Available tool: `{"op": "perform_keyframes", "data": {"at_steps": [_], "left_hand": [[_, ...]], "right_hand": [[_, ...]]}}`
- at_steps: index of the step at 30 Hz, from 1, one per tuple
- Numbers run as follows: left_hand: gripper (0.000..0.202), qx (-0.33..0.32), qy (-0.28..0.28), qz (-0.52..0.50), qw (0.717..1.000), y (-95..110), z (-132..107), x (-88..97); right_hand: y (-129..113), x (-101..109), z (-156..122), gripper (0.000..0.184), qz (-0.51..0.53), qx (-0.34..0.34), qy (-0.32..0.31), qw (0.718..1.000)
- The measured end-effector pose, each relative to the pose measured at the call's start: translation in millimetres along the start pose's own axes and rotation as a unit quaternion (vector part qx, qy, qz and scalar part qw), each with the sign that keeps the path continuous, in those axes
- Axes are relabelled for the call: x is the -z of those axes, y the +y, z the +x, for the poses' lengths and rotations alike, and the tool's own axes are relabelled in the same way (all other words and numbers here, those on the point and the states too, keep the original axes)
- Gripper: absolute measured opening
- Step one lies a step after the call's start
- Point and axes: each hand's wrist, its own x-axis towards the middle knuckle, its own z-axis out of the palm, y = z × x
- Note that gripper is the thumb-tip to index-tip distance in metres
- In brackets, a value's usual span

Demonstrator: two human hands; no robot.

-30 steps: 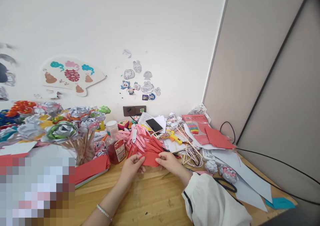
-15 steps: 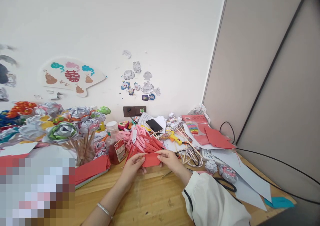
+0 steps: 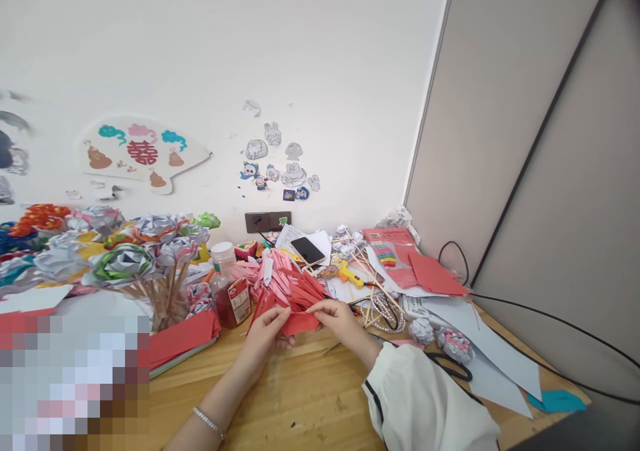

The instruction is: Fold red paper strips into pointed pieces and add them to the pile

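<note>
Between my two hands, just above the wooden table (image 3: 300,398), is a small piece of red paper (image 3: 301,322). My left hand (image 3: 270,328) pinches its left end between thumb and fingers. At the right end, the thumb and forefinger of my right hand (image 3: 336,319) grip the upper edge. Right behind the paper lies a heap of folded pink and red paper strips (image 3: 293,284). Some of my fingers are hidden behind the paper.
Paper flowers (image 3: 125,261) on sticks and a red paper stack (image 3: 183,338) stand left, beside a glue bottle (image 3: 223,264). Behind lie a phone (image 3: 307,250) and a yellow glue gun (image 3: 349,274). Black-handled scissors (image 3: 450,367), crumpled paper and white sheets (image 3: 500,351) are at right.
The red paper's upper edge has tilted or folded, and it looks narrower at the top. My right thumb and forefinger have shifted slightly left along it. My left hand holds its place.
</note>
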Motion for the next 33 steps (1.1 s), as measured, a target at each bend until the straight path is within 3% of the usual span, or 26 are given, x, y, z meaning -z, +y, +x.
{"op": "perform_keyframes", "data": {"at_steps": [7,13,22,33], "left_hand": [[0.03,-0.002,0.022,0.089,0.996,-3.5,3.1,-1.2],[0.03,-0.042,-0.016,0.174,0.984,-10.0,3.2,-5.2],[0.025,-0.036,-0.009,0.183,0.982,-15.2,5.3,-3.0],[0.028,-0.008,-0.009,0.182,0.983,-7.3,-2.9,-10.2]], "right_hand": [[-8.7,0.4,-6.7,0.02,-0.087,0.042,-0.008,0.995],[-4.8,-1.8,-6.9,0.022,-0.201,0.038,-0.037,0.978],[0.1,0.4,-4.0,0.02,-0.247,0.042,-0.056,0.966],[-3.3,1.8,-2.6,0.017,-0.262,0.066,-0.085,0.959]]}}
